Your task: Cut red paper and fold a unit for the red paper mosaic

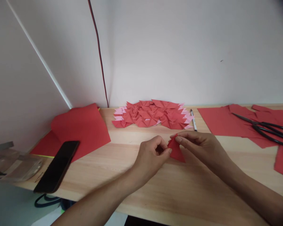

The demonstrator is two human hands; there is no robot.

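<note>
Item: one small folded piece of red paper [176, 151], triangular, held just above the wooden table [155, 188] near its middle. The left hand [151, 156] pinches its left edge between thumb and curled fingers; the right hand [200, 145] closes over its top corner, forefinger laid along the upper fold. Both hands are gripping the same piece, neither resting flat on the wood. Step in hand, by my reading: a fold is being pressed or tucked on a unit like those already made. The next move would seem to call for a firm crease along the edge, with the corners kept aligned while the fingers shift. Behind the hands, against the wall: a heap of finished folded red units [153, 117], some showing pink undersides. Just right of the heap: a pen [193, 121]. Further right: flat red sheets [224, 121] with black scissors [269, 128] lying across them. To the left: a larger red sheet [85, 128], partly folded up, with a dark phone [58, 166] resting on its near edge.
</note>
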